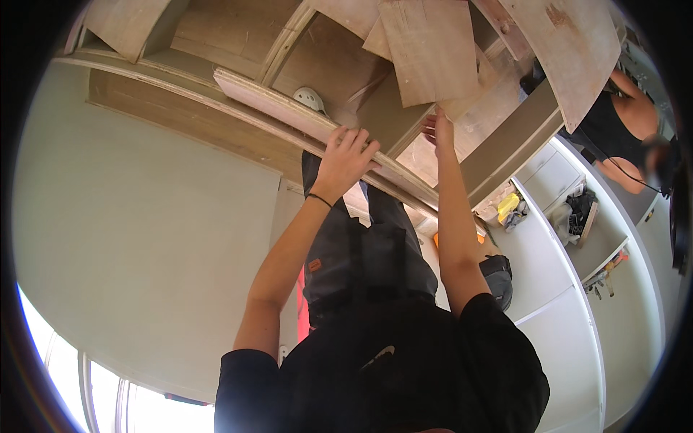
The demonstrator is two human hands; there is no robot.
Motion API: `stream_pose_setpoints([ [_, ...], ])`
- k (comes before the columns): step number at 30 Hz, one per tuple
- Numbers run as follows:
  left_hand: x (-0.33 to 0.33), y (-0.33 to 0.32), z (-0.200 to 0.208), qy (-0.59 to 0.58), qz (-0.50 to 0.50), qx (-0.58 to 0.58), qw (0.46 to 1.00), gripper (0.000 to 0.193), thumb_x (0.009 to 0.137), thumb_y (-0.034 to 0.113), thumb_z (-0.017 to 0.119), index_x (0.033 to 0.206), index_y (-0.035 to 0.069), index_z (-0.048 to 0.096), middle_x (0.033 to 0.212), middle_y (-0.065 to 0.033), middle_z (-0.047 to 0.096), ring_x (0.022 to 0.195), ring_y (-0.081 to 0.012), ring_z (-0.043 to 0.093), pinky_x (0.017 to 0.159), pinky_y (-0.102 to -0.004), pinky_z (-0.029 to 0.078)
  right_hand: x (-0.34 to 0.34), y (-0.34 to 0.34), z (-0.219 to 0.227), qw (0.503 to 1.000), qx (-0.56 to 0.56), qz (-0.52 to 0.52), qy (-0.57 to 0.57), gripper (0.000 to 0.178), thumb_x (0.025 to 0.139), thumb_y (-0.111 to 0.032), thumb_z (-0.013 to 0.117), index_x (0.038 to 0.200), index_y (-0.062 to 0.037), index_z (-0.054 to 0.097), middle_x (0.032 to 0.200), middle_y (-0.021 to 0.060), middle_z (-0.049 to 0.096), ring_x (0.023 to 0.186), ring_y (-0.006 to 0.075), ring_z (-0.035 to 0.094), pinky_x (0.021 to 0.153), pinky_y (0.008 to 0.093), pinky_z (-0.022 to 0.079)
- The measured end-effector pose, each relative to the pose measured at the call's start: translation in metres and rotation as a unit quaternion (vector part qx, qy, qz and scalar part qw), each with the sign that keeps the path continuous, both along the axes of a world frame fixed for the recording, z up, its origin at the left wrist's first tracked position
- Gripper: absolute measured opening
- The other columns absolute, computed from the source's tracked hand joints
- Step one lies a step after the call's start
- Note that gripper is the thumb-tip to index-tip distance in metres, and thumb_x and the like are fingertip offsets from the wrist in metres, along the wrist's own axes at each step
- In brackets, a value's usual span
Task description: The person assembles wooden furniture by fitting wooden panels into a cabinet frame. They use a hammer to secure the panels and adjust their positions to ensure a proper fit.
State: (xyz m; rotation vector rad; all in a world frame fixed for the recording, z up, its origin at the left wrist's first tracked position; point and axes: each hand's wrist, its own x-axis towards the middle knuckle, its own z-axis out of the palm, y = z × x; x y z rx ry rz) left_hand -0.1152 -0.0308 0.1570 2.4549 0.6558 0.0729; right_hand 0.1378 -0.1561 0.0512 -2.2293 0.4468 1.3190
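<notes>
A long plywood strip (278,114) lies along the near edge of an open wooden frame. My left hand (346,160) is closed over this strip, fingers bent across its top and a dark band round the wrist. Farther right, my right hand (438,132) reaches to the end of a plywood divider (393,119), just below a loose rectangular plywood panel (429,54). Its fingers are curled together, and what they hold, if anything, is hidden. The panel rests tilted over other boards inside the frame.
A curved plywood piece (567,50) stands at the upper right. Beyond it a person (624,123) in a dark top is at work. White shelving (556,267) on the right holds bags and tools. A black bag (497,281) lies below my right forearm. A white shoe (310,99) shows inside the frame.
</notes>
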Motion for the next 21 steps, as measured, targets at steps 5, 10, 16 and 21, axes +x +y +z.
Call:
stream_pose_setpoints([
  [5,0.0,0.0,0.001,0.006,-0.003,0.006,1.0,0.045,0.072,0.041,0.076,0.105,0.015,0.059,0.108,-0.0039,0.056,0.111,-0.0219,0.051,0.108,-0.0463,0.035,-0.019,0.038,0.0,0.919,0.281,-0.244,0.128,0.043,0.095,-0.032,0.067,0.129,-0.0098,0.051,0.123,0.0073,0.062,0.114,0.0201,0.058,0.087,0.0402,0.054],
  [10,-0.001,0.0,0.003,0.008,-0.004,0.008,1.0,0.046,0.072,0.04,0.077,0.106,0.014,0.059,0.109,-0.0051,0.055,0.111,-0.0229,0.051,0.107,-0.0465,0.036,-0.015,0.045,0.022,0.895,0.324,-0.294,0.093,0.044,0.087,-0.014,0.077,0.125,-0.0118,0.054,0.119,0.0052,0.064,0.11,0.0206,0.061,0.088,0.0395,0.055],
  [16,-0.002,-0.001,0.0,0.005,-0.004,0.007,1.0,0.046,0.073,0.039,0.076,0.106,0.013,0.058,0.109,-0.007,0.055,0.11,-0.0248,0.051,0.108,-0.0461,0.036,0.021,0.054,0.049,0.932,0.343,-0.119,0.017,0.047,0.086,-0.015,0.079,0.125,-0.0104,0.055,0.118,0.0037,0.064,0.105,0.0174,0.063,0.082,0.0335,0.056],
  [21,-0.002,-0.001,0.0,0.006,-0.004,-0.001,1.0,0.046,0.073,0.039,0.075,0.107,0.012,0.057,0.11,-0.008,0.055,0.111,-0.0259,0.051,0.108,-0.0464,0.036,0.049,0.105,0.032,0.927,0.352,-0.1,0.083,0.056,0.084,-0.016,0.081,0.132,-0.0107,0.051,0.124,0.0035,0.063,0.11,0.0167,0.061,0.084,0.0333,0.055],
])
